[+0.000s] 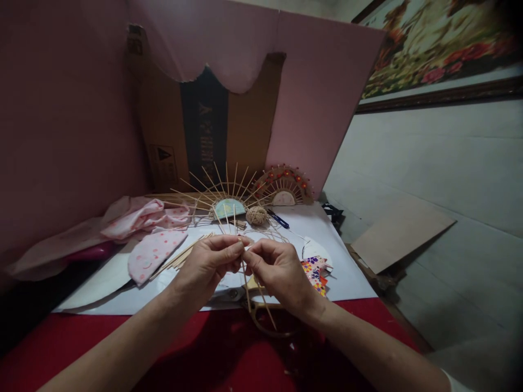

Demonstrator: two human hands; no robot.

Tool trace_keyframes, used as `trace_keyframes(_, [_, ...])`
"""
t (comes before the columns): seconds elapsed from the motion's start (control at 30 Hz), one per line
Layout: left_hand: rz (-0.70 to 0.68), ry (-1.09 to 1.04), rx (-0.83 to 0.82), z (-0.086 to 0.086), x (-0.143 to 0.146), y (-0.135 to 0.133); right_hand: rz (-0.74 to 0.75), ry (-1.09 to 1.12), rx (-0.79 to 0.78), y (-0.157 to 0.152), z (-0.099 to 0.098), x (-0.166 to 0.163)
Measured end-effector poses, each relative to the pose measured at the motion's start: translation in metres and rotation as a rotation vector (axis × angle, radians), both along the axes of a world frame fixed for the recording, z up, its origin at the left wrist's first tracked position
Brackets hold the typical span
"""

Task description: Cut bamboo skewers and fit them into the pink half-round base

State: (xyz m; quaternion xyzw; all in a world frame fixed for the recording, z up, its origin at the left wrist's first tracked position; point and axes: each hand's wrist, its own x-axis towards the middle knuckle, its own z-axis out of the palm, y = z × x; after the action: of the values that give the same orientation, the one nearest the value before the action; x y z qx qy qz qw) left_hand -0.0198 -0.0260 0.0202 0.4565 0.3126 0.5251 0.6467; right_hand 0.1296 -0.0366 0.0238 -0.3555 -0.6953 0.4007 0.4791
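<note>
My left hand (212, 264) and my right hand (278, 269) meet above the white sheet (347, 272), both pinched on a small bundle of thin bamboo sticks (256, 294) that pokes up past my fingers and slants down below them. Thin twine runs from my fingers toward a ball of twine (256, 215) behind. Scissors (261, 313) with tan handles lie under my right wrist. A fan of sticks around a pale half-disc (227, 207) stands at the back.
A finished fan with red beads (284, 188) leans on the cardboard and pink backdrop (318, 98). Pink dotted fabric (151, 253) and loose sticks (180, 256) lie left. Flowered paper pieces (314, 269) and a blue pen (278, 219) lie right. A red cloth (204, 348) covers the near table.
</note>
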Motion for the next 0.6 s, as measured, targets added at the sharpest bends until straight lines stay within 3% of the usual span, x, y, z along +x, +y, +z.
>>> trace_keyframes(0.33, [0.022,-0.010,0.018,0.0009,0.0021,-0.0006,-0.041,0.016,-0.003,-0.0002,-0.0004,-0.0026])
trace_keyframes(0.6, [0.132,-0.095,0.021,0.0081,-0.0004,-0.0004,-0.082,-0.136,0.240,-0.0001,0.0008,-0.0024])
